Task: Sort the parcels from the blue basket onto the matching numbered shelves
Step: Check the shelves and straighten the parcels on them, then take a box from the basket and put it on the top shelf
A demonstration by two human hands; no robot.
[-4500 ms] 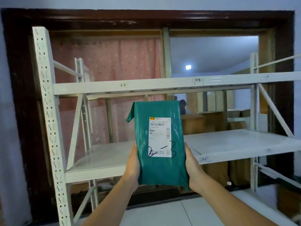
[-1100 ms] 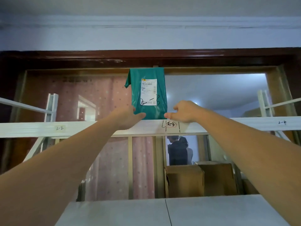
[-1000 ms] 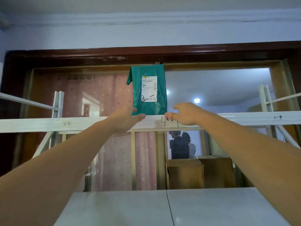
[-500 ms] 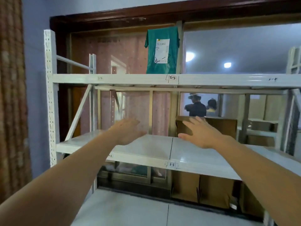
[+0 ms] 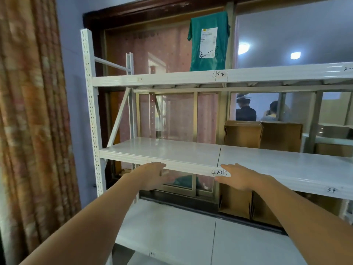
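Green parcel [image 5: 209,43], only 1, stood upright on upper shelf [image 5: 152,78] just left of the 2-3 mark. Left hand [image 5: 150,175] & right hand [image 5: 238,177], 2 in all, were flat w/ nothing held.

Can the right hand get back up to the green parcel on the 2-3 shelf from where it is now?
Probably yes. The right hand is open and holds nothing, low by the 3-3 label. The green parcel stands upright at the upper shelf's front edge, nothing between them.
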